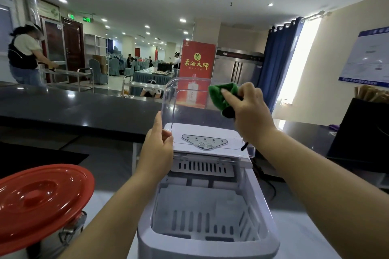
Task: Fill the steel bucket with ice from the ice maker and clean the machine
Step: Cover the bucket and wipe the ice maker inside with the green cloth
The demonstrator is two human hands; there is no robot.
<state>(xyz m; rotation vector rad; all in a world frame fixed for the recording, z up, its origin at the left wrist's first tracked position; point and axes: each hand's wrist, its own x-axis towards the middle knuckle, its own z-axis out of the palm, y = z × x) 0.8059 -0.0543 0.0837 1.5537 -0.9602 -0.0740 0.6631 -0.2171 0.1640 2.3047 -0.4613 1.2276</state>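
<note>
Fingers (166,139) of the left hand (156,147) are curled on the left edge of the clear lid (189,99), thumb in front, so the lid is held upright above the ice maker (210,206). Fingers (226,93) of the right hand (250,115) are bunched round a green cloth (222,96), pressed to the lid's upper right corner.

Step judged: lid wipe, cleaning phase. Recommended: lid to be kept braced at the edge while pressure is applied, since thin plastic on a hinge may flex; strokes to run top to bottom, corners incl.

Materials: lid transparent, glossy, rounded at the corners. Machine body white moulded plastic w/ a slotted basket, no ice seen inside. Cloth soft, napped. Steel bucket (52,239) stands left of the machine, near its front, on the worktop (305,237), closed by a glossy red lid (42,197); contents cannot be told.
</note>
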